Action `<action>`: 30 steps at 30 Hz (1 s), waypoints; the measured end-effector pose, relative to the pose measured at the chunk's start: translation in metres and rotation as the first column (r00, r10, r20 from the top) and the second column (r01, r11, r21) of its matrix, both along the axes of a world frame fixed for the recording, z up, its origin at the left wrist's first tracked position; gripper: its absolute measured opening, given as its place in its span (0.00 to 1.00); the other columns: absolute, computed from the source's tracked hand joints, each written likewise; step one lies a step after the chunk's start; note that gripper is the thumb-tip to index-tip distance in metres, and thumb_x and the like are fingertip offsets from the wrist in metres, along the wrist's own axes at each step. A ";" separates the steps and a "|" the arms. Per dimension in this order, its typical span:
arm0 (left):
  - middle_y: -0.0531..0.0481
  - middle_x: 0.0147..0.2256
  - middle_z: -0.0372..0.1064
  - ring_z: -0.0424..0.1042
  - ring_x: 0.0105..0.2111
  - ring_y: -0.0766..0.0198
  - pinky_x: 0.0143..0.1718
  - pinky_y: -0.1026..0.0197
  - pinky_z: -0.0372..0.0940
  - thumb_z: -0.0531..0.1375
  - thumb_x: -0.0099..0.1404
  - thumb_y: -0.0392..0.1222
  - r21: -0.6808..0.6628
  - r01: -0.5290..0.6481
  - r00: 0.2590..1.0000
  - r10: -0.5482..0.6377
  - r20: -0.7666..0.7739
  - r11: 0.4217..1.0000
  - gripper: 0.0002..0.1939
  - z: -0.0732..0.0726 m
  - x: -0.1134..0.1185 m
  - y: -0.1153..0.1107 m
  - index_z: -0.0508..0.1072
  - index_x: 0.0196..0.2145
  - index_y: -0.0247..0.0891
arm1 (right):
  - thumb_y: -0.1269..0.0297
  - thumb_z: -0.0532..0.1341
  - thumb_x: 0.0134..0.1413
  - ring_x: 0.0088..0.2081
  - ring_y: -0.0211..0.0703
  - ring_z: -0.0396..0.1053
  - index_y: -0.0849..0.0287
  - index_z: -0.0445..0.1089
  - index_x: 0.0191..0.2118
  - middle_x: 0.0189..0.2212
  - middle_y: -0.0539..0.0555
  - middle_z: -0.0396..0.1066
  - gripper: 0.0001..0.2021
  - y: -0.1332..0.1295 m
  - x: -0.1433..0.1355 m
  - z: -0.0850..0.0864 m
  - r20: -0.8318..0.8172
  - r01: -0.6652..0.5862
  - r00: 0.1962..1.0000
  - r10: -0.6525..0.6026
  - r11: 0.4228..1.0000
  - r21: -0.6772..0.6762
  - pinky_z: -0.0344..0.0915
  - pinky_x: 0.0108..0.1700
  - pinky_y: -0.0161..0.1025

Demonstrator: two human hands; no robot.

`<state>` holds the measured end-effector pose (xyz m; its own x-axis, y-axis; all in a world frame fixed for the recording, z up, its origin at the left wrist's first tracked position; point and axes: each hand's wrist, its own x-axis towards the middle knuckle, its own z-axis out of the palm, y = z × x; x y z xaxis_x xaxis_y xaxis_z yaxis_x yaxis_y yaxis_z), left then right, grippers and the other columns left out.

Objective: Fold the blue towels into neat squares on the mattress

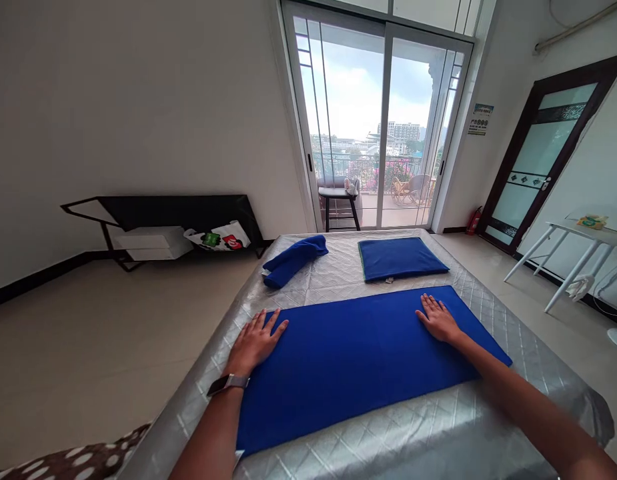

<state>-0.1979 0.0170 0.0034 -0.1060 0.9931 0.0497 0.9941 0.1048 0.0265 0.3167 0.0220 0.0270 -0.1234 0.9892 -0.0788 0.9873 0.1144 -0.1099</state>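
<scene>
A long blue cloth (348,360) lies flat across the silver quilted mattress (408,433). My left hand (255,343) rests with spread fingers on the cloth's left edge, a watch on its wrist. Toward the cloth's right end, my right hand (438,320) lies flat on top, fingers apart. Neither hand holds anything. Beyond the long cloth, a folded blue cloth (401,259) sits at the right, and a rolled or bunched blue cloth (294,260) is at the left.
A black rack (188,213) with white boxes (153,243) stands by the left wall. Behind the bed is a sliding glass door (383,120). At the right are a white table (588,230) and a red fire extinguisher (473,221).
</scene>
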 end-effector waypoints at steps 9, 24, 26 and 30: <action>0.36 0.72 0.47 0.48 0.71 0.48 0.68 0.43 0.49 0.39 0.74 0.57 -0.013 0.003 1.000 -0.003 0.011 1.000 0.36 0.000 -0.002 0.001 0.51 0.72 0.37 | 0.55 0.37 0.70 0.74 0.49 0.37 0.69 0.44 0.74 0.74 0.60 0.41 0.34 0.005 0.117 0.022 0.104 0.384 0.917 -0.386 0.923 0.042 0.37 0.73 0.52; 0.36 0.70 0.51 0.52 0.70 0.48 0.67 0.43 0.51 0.40 0.73 0.56 0.023 0.029 0.999 -0.029 -0.023 0.999 0.35 -0.002 -0.003 0.001 0.53 0.71 0.37 | 0.44 0.38 0.70 0.74 0.45 0.37 0.60 0.44 0.74 0.74 0.55 0.43 0.36 0.022 -0.095 0.007 -0.131 -0.285 0.950 0.284 0.959 0.013 0.34 0.73 0.47; 0.36 0.71 0.51 0.52 0.70 0.48 0.67 0.43 0.50 0.41 0.73 0.55 0.019 0.032 0.999 -0.031 -0.034 0.999 0.35 -0.005 -0.005 0.002 0.53 0.71 0.36 | 0.44 0.38 0.70 0.74 0.45 0.37 0.59 0.45 0.74 0.74 0.55 0.42 0.36 0.030 -0.077 0.003 -0.110 -0.227 0.968 0.226 0.974 0.003 0.34 0.73 0.46; 0.38 0.70 0.53 0.52 0.70 0.46 0.66 0.42 0.52 0.41 0.73 0.54 0.052 0.095 0.995 -0.093 -0.046 0.994 0.34 -0.015 -0.015 0.004 0.57 0.70 0.39 | 0.46 0.37 0.70 0.74 0.44 0.37 0.59 0.45 0.74 0.74 0.54 0.42 0.35 0.045 -0.007 0.002 -0.038 -0.065 0.997 0.065 0.998 -0.001 0.36 0.73 0.47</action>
